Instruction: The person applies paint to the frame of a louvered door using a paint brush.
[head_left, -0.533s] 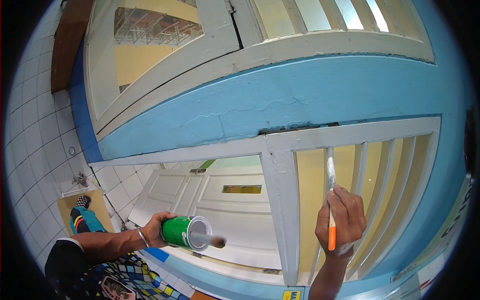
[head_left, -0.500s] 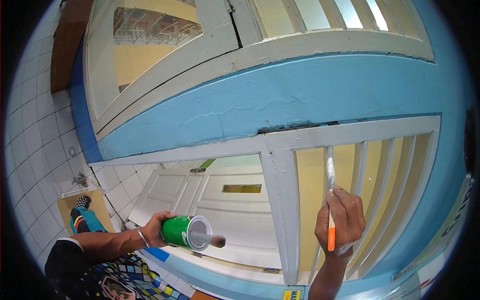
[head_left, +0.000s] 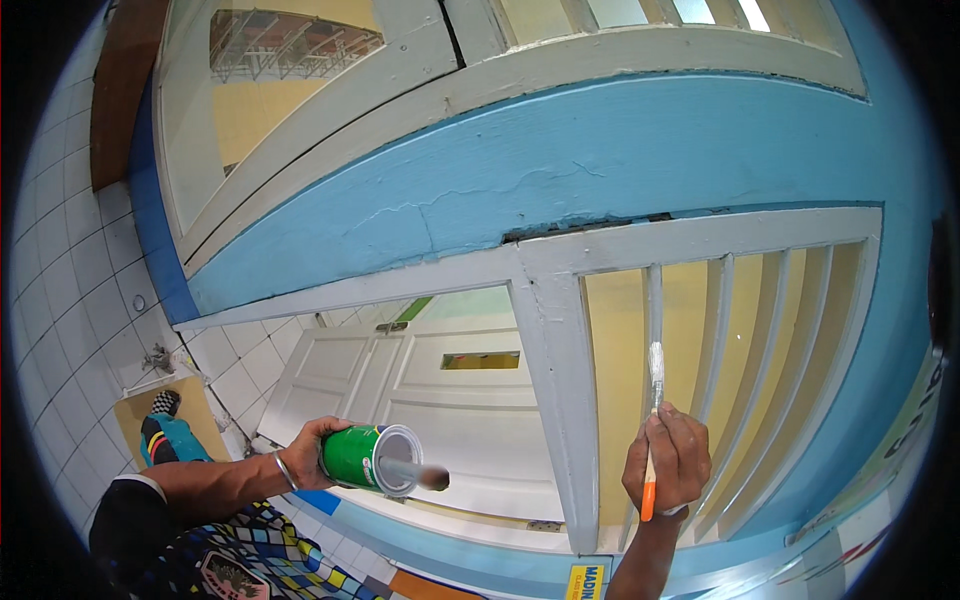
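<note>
Left hand (head_left: pixel 306 453): grasping green can (head_left: pixel 349 456) at 7 o'clock, mouth facing 3 o'clock.
Left forearm (head_left: pixel 215 483): extended from 8 o'clock.
Right hand (head_left: pixel 672 460): at 4 o'clock, clasping paintbrush (head_left: pixel 656 388), bristles toward 12 along slat (head_left: pixel 655 305).
Right forearm (head_left: pixel 645 560): angled from 5 o'clock.

Head-worn fisheye — looking down, near the slatted frame (head_left: pixel 562 400).

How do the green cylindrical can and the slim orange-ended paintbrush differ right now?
The green cylindrical can is wide and round; the slim orange-ended paintbrush is narrow.
The can's open mouth faces picture right; the paintbrush's whitish bristles point up the picture.
The can is in the left hand, the paintbrush in the right hand.
Both are hand-held.
</note>
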